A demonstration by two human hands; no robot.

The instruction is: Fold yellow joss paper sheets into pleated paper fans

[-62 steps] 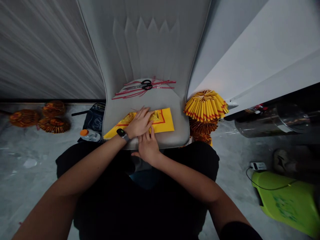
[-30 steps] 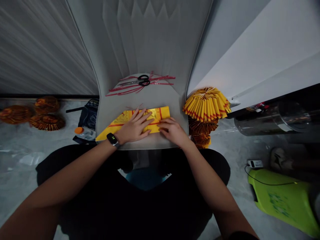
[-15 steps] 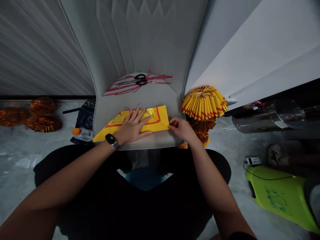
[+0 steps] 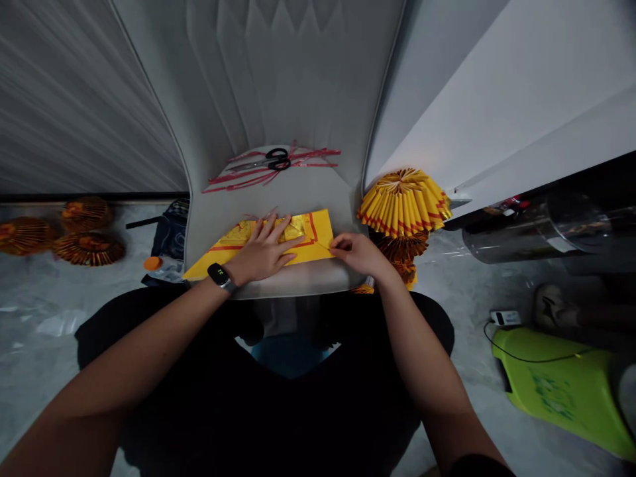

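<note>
Pressing our left hand (image 4: 261, 250) flat, fingers spread wide, onto a yellow paper sheet with a red printed border (image 4: 315, 228), we pin it to the grey padded seat (image 4: 278, 201), while the narrowly pinched fingers of our right hand (image 4: 356, 255) hold the sheet's right corner. A firm, flat palm keeps the paper from sliding, and a light pinch avoids creasing it. Ahead of our left fingertips lie black-handled scissors (image 4: 277, 159) among thin red strips (image 4: 318, 153); just beyond our right fingers sits a fan of folded yellow paper (image 4: 403, 211).
</note>
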